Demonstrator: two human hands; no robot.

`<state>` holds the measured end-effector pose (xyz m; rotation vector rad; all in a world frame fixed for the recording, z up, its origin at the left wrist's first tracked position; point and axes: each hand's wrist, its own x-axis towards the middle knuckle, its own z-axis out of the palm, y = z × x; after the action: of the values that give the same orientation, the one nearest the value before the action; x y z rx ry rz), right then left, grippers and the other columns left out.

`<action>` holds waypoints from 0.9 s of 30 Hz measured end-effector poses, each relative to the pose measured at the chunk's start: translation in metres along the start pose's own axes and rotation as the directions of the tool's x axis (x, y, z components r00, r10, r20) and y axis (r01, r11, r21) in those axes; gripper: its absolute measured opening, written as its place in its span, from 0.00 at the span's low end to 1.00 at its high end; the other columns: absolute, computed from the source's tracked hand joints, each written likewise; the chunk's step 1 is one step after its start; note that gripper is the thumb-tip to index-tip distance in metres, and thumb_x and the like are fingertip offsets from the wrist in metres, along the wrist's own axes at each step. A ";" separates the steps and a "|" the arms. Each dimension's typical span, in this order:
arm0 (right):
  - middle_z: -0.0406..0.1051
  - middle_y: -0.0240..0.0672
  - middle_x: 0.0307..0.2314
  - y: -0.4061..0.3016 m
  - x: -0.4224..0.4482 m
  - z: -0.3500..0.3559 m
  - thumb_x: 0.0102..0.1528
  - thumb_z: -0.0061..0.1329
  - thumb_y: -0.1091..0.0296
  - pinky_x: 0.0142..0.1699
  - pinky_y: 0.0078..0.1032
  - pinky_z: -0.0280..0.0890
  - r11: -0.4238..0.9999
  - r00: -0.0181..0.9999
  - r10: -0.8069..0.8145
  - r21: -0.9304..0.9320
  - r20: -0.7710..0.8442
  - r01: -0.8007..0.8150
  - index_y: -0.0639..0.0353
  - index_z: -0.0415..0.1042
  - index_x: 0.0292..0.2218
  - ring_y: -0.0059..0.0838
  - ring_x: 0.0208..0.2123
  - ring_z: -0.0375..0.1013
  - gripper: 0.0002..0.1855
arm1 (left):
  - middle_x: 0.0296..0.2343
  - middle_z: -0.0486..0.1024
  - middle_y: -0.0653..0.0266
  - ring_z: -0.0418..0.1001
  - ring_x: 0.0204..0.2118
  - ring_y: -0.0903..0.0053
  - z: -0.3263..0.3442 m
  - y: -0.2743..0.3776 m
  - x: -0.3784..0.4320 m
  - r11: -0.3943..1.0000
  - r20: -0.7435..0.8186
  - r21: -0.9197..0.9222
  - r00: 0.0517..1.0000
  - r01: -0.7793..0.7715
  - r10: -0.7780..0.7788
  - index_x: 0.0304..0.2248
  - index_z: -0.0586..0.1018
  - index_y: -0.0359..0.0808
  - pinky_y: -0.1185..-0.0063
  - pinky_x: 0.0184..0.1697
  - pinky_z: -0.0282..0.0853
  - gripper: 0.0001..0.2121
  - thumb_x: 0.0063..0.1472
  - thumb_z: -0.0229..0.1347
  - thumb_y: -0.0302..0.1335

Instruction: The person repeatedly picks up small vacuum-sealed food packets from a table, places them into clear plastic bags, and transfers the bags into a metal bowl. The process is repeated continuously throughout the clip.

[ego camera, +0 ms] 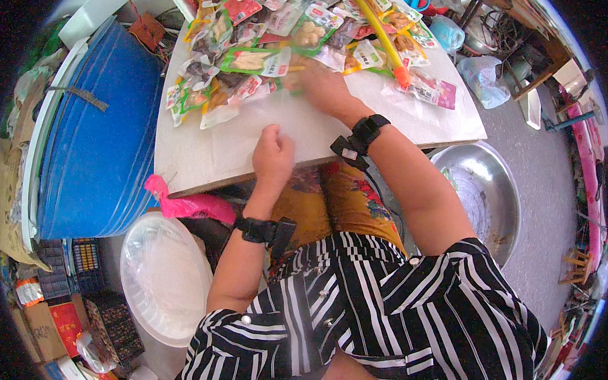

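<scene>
Many small sealed plastic food packets lie heaped over the far part of a white tabletop. My right hand, blurred by motion, reaches in at the near edge of the heap. Its fingers are over the packets, and whether they grip one is hidden. Closer to me, my left hand is curled into a fist above the table's front edge, with nothing visible in it. A long yellow stick with an orange tip rests across the packets. To its right lies a packet with a purple end.
A large blue plastic tub stands against the table's left side. Below it sits a white plastic basin, near a pink plastic bag. On the floor at right is a metal basin. Plastic bags lie beyond it.
</scene>
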<state>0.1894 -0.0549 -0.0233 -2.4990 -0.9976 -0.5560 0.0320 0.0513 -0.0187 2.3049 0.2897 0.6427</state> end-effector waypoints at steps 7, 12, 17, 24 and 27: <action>0.66 0.45 0.19 -0.002 -0.017 -0.054 0.43 0.35 0.64 0.28 0.33 0.61 0.993 0.973 0.078 0.072 0.216 -0.095 0.63 0.64 0.23 0.41 0.24 0.67 0.11 | 0.18 0.67 0.57 0.66 0.22 0.65 -0.006 0.008 0.000 0.998 0.068 0.023 0.996 0.054 -0.056 0.32 0.66 0.33 0.73 0.25 0.60 0.13 0.44 0.45 0.29; 0.64 0.45 0.26 0.003 -0.039 -0.099 0.44 0.35 0.68 0.32 0.29 0.58 0.912 0.926 0.253 0.250 0.281 -0.325 0.63 0.62 0.30 0.41 0.29 0.64 0.11 | 0.20 0.68 0.56 0.67 0.23 0.64 -0.011 0.019 0.005 0.993 0.156 0.057 0.981 0.106 -0.113 0.34 0.65 0.34 0.72 0.26 0.60 0.14 0.44 0.43 0.29; 0.64 0.35 0.27 0.010 -0.050 -0.125 0.44 0.39 0.70 0.32 0.19 0.59 0.743 0.918 0.257 0.546 0.304 -0.388 0.62 0.61 0.36 0.21 0.28 0.63 0.14 | 0.22 0.69 0.55 0.66 0.26 0.62 -0.008 0.028 0.010 0.984 0.237 0.145 0.962 0.105 -0.138 0.36 0.64 0.35 0.72 0.30 0.60 0.16 0.45 0.42 0.30; 0.65 0.32 0.24 0.003 -0.052 -0.126 0.43 0.41 0.69 0.29 0.17 0.60 0.788 0.802 0.100 0.445 0.589 -0.425 0.60 0.62 0.35 0.19 0.26 0.63 0.15 | 0.18 0.68 0.56 0.67 0.22 0.64 0.006 0.022 0.009 0.994 0.202 0.112 0.979 0.004 -0.027 0.36 0.64 0.36 0.72 0.26 0.61 0.16 0.45 0.44 0.30; 0.66 0.34 0.24 0.001 -0.051 -0.122 0.42 0.41 0.69 0.28 0.18 0.60 0.816 0.765 0.014 0.434 0.644 -0.381 0.59 0.63 0.34 0.21 0.25 0.64 0.14 | 0.19 0.68 0.55 0.66 0.22 0.64 0.008 0.023 0.008 0.992 0.219 0.122 0.975 -0.007 -0.020 0.36 0.64 0.35 0.72 0.26 0.61 0.16 0.46 0.43 0.30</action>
<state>0.1300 -0.1438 0.0546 -2.2134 -0.8882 0.6110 0.0431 0.0333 -0.0049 2.4660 0.2368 0.3697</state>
